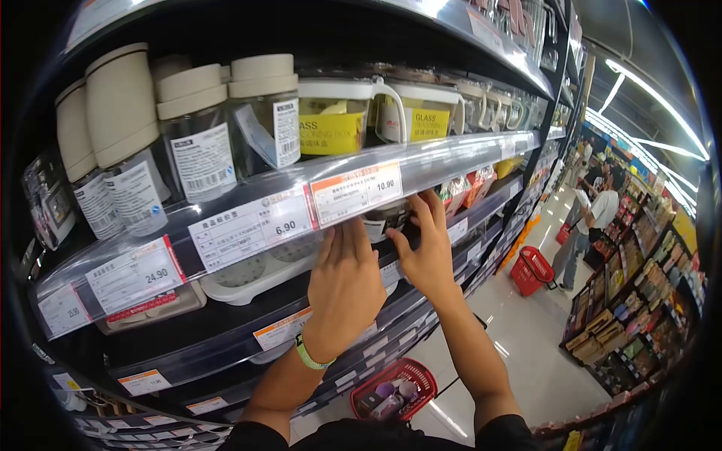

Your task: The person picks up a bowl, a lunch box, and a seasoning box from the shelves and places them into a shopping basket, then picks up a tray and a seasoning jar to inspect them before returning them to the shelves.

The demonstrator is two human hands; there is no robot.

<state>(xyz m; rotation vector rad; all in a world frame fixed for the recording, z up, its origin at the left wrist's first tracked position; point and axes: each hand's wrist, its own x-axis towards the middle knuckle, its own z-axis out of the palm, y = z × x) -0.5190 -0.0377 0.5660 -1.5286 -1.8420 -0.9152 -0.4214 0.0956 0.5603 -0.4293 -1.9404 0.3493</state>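
Observation:
My left hand [347, 282] reaches up under the price-tag rail of the shelf, fingers straight and close together, tips partly hidden behind the rail. To its right, my right hand [427, 255] has its thumb and bent fingers at a small dark container with a pale label [386, 222] on the lower shelf. The rail and my hands cover much of that container, so its kind does not show. Left of my hands, a white tray-like box with round clear covers [252, 282] sits on the same lower shelf. A yellow-green band [302, 352] circles my left wrist.
Above the rail stand clear jars with beige lids [197, 150] and glass seasoning boxes [331, 120]. Price tags [252, 229] line the rail. Below me is a red shopping basket [429, 383] with items inside. Another red basket [532, 272] and people [602, 207] are in the aisle.

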